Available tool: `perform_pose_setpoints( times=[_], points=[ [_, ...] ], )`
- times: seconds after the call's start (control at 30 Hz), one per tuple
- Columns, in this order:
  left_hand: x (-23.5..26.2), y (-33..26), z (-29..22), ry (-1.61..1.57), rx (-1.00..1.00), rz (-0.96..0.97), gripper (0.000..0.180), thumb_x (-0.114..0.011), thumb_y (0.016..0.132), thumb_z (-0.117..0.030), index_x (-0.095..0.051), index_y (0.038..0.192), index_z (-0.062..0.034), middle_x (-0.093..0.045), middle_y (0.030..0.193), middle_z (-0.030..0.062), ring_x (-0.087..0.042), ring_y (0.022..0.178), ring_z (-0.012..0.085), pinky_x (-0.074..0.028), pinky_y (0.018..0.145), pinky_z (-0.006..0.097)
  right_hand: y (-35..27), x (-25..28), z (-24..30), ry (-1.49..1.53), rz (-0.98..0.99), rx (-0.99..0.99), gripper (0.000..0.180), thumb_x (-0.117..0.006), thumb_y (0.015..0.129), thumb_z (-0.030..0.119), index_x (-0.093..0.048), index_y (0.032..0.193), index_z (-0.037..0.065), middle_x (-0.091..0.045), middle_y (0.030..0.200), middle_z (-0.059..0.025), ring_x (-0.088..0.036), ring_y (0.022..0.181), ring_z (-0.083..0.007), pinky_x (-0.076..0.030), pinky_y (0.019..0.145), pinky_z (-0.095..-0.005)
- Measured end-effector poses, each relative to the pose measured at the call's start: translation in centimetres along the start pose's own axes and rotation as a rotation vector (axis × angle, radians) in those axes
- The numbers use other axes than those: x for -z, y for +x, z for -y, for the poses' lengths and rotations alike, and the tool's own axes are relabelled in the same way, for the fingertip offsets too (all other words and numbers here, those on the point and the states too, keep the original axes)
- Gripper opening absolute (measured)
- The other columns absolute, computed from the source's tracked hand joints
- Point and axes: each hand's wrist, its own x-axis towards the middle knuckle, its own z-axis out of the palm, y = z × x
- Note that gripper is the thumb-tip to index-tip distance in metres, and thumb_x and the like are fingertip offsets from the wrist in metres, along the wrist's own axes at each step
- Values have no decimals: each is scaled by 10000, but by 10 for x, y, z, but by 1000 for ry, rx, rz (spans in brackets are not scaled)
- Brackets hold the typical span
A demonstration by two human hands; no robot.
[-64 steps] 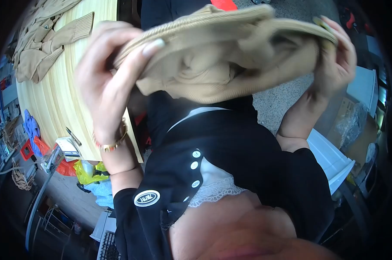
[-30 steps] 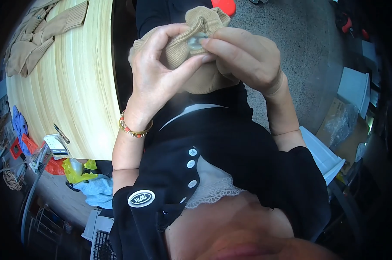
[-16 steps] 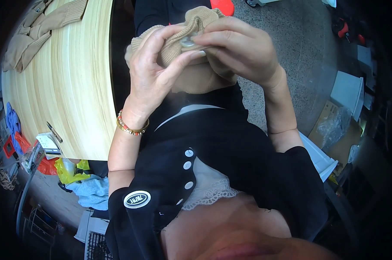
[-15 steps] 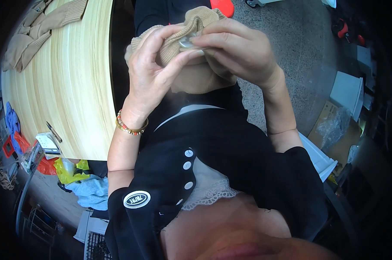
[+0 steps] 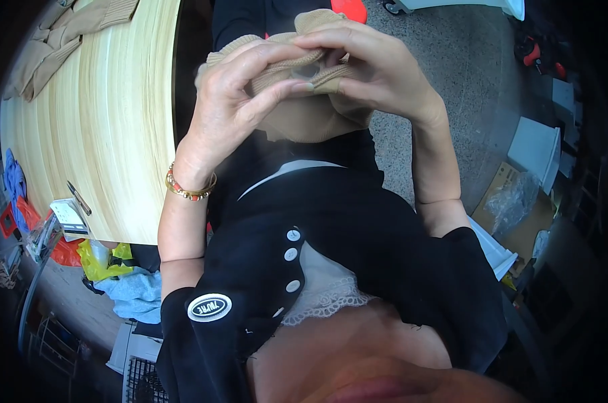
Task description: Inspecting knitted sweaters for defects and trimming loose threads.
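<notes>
A tan ribbed knit garment (image 5: 310,121) hangs bunched over my lap, held up in both hands. My left hand (image 5: 233,84) grips its left side, with the thumb along the near edge and the fingers curled over the folds. On the other side, my right hand (image 5: 374,70) pinches the knit between thumb and fingers. A ribbed edge stretches between the two thumbs. Something pale shows in the gap there, too small and shaded to name. A beaded bracelet circles my left wrist.
At left stands a wood-grain table (image 5: 109,121) with another tan knit garment (image 5: 55,47) at its far corner. A pen (image 5: 79,198) and a small pad (image 5: 69,215) lie near its front edge. Plastic bags, a pale blue cloth, grey bins (image 5: 535,151) and cardboard sit around on the floor.
My right hand has shifted from pinching at a small shiny object by my left thumb to holding the knit's edge farther right. The folds have spread wider between the hands.
</notes>
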Motion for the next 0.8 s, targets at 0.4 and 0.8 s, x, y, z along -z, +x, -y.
perform_pose_setpoints(
  times=[0.4,0.8],
  points=[
    [-9,-8,-1,-148,136,-87,239,-760,780,-7,-657,996,-6,-654,910,42,-629,799,74,-501,707,208,-10,-10,-10,404,-114,-168,292,-673,726,-24,-632,1016,-25,-632,896,-31,-610,695,-41,-504,614,-161],
    [-23,-4,5,-37,-187,-287,189,-760,779,-11,-654,936,-4,-681,847,70,-648,704,140,-502,625,225,-14,-10,-9,96,-194,-100,240,-673,734,-9,-671,974,4,-670,832,-29,-578,582,-53,-459,528,-190]
  ],
)
